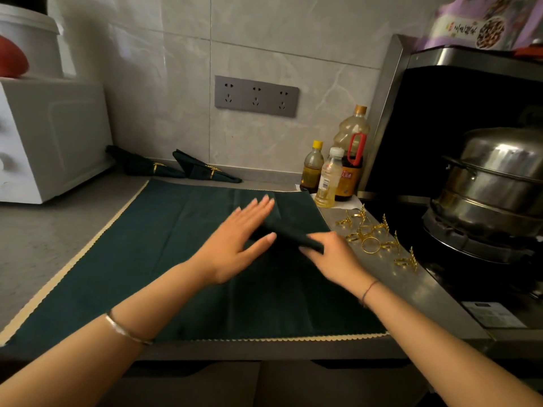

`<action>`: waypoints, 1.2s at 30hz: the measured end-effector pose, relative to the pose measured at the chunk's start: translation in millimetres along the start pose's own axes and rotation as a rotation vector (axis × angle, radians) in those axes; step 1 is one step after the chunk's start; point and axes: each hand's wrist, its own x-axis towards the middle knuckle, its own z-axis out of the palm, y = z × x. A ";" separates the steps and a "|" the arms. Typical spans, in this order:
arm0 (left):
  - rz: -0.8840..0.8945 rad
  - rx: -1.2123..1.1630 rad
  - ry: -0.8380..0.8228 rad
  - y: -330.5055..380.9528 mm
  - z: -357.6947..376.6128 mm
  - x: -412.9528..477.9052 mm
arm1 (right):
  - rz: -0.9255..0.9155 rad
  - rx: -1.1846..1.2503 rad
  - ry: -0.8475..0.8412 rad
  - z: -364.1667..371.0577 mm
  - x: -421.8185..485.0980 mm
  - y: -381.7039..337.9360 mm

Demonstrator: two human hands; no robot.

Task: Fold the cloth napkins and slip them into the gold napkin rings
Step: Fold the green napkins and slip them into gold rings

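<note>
A dark green napkin (pixel 291 230), folded into a narrow strip, lies on a large dark green cloth (pixel 164 245) with a cream scalloped edge. My left hand (pixel 238 245) lies flat with straight fingers, pressing the strip's left part. My right hand (pixel 332 257) grips the strip's near right end with curled fingers. Several gold napkin rings (pixel 373 236) with leaf ornaments lie on the counter just right of the cloth. Two folded green napkins sit in gold rings by the wall, one at the left (pixel 147 165) and one to its right (pixel 205 170).
Oil and sauce bottles (pixel 338 171) stand behind the rings. A steel steamer pot (pixel 493 183) sits on the stove at right. A white appliance (pixel 50 136) occupies the left of the counter. The counter's front edge (pixel 264 348) runs just below the cloth.
</note>
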 end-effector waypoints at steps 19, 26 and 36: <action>-0.042 0.210 -0.519 -6.9 23.4 -33.8 | 0.593 0.549 -0.774 4.0 22.4 -1.4; -0.040 0.334 -0.543 1.3 26.8 -30.6 | 0.139 0.310 -0.224 -12.2 -6.4 13.0; -0.001 0.413 -0.573 1.4 27.4 -26.0 | -0.528 -0.395 -0.082 3.3 -54.9 16.2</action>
